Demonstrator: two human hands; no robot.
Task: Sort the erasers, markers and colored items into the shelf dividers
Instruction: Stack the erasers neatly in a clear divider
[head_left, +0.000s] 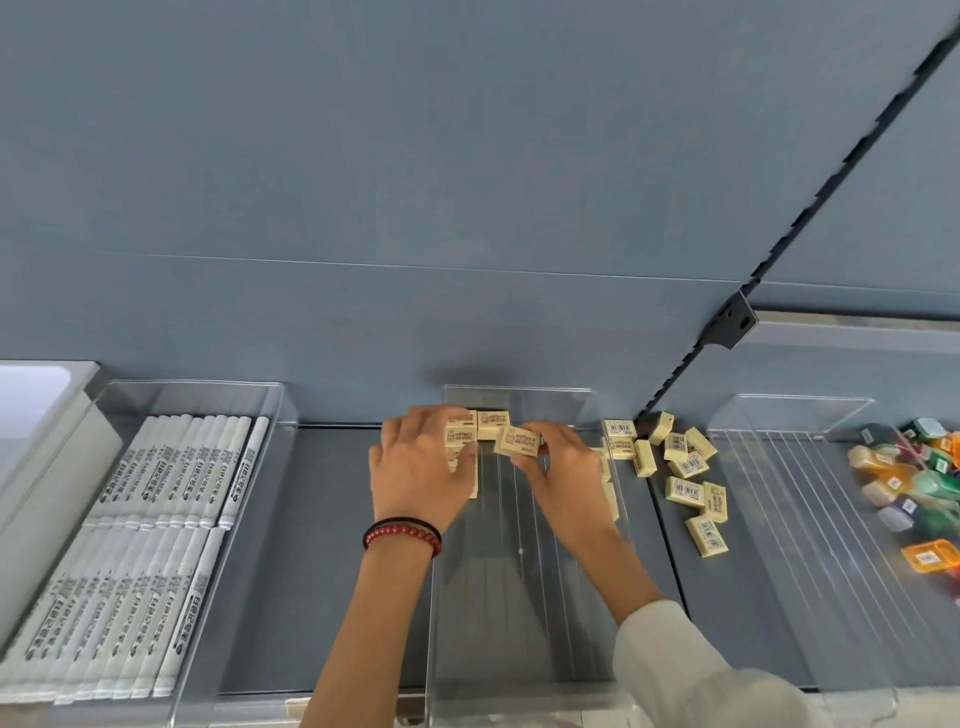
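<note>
Middle divider (519, 613): erasers (492, 423) kept at back, one eraser (517, 441) pinched by right grip (563, 457); hold of left grip (421, 462) cannot be told. Markers (156, 519) binned leftward; colored items (924, 478) rightward, cropped.

Both forearms reach forward, close together. The left hand (421, 462), palm down, curls its fingers around erasers (461, 435); the right hand (563, 457) pinches one eraser (517, 441).

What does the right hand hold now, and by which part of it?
The right hand pinches a yellow eraser by its right end, fingers above, thumb below.
</note>
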